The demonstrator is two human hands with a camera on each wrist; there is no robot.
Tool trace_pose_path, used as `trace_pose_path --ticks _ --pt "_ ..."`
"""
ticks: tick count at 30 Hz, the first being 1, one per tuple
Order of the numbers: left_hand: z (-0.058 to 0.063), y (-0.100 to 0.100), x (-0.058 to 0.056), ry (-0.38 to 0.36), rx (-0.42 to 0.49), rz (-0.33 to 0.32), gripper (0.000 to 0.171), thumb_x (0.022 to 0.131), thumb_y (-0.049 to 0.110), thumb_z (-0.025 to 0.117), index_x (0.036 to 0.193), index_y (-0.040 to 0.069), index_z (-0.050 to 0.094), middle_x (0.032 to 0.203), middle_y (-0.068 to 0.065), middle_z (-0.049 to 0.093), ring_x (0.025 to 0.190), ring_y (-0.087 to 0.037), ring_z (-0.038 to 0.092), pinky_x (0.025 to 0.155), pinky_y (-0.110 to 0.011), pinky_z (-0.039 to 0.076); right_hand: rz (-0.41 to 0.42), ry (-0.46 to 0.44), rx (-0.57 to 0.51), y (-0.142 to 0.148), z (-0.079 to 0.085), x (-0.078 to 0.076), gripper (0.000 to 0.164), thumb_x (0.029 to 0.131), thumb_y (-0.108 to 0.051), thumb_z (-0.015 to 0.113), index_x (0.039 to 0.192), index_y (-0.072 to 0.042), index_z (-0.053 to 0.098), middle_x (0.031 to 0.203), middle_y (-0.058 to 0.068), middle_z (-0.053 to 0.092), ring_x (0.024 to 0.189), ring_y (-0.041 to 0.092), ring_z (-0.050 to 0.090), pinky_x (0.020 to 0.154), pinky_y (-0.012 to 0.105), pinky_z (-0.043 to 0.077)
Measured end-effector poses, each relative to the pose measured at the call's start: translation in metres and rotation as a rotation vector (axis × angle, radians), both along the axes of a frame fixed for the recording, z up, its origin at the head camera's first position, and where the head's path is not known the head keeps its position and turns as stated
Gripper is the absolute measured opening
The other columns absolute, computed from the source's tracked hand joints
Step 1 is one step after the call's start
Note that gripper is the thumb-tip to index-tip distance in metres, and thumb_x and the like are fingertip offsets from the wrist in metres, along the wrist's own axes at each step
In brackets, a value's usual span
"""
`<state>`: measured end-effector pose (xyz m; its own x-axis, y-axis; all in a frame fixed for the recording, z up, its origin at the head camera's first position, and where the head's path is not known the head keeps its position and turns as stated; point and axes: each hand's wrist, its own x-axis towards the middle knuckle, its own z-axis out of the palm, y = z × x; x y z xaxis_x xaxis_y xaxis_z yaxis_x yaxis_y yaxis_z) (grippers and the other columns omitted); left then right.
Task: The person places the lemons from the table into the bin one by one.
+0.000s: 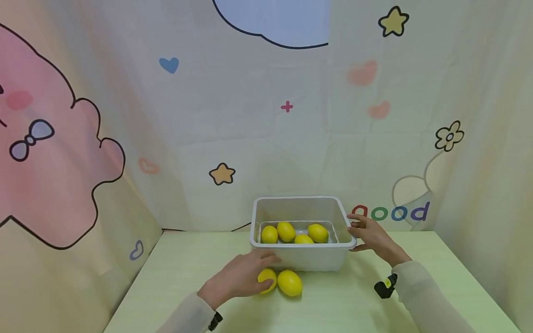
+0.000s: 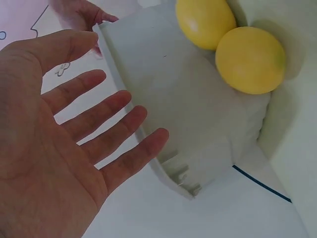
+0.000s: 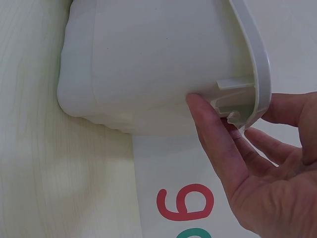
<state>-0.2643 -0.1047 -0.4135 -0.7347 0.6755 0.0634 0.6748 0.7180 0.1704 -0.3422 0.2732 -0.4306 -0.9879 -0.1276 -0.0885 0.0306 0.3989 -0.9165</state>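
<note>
A white plastic bin holds several yellow lemons. Two more lemons sit on the table in front of it: one in plain sight, the other partly behind my left thumb in the head view. My left hand is over that lemon, close to the bin's front wall. In the left wrist view its fingers are spread and nearly straight, the palm bare. At the bin's right end my right hand grips the rim, with fingers on both sides of it in the right wrist view.
The pale wooden table ends at a printed curtain right behind the bin. More curtain hangs along the right side. Each wrist wears a dark strap-on device.
</note>
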Motion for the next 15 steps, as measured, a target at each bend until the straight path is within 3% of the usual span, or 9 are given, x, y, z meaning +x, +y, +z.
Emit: trace_pose_path --ticks 5,15 --pt "-0.016 -0.001 -0.004 0.054 -0.004 -0.012 0.047 0.091 0.035 0.067 0.135 0.023 0.058 0.138 0.003 0.055 0.121 -0.017 0.058 0.09 -0.038 0.057 -0.002 0.003 0.0 0.0 -0.001 0.0 0.062 0.099 -0.02 0.055 0.153 -0.005 0.028 0.146 0.032 0.038 0.112 0.038 0.061 0.075 0.043 0.062" --pt "-0.036 0.003 -0.016 0.066 -0.038 0.008 0.047 0.09 0.036 0.068 0.134 0.025 0.058 0.143 0.001 0.052 0.131 -0.019 0.051 0.089 -0.038 0.057 0.003 0.0 -0.012 0.0 0.0 0.002 0.063 0.099 -0.02 0.055 0.153 -0.005 0.027 0.147 0.033 0.036 0.113 0.037 0.061 0.076 0.044 0.062"
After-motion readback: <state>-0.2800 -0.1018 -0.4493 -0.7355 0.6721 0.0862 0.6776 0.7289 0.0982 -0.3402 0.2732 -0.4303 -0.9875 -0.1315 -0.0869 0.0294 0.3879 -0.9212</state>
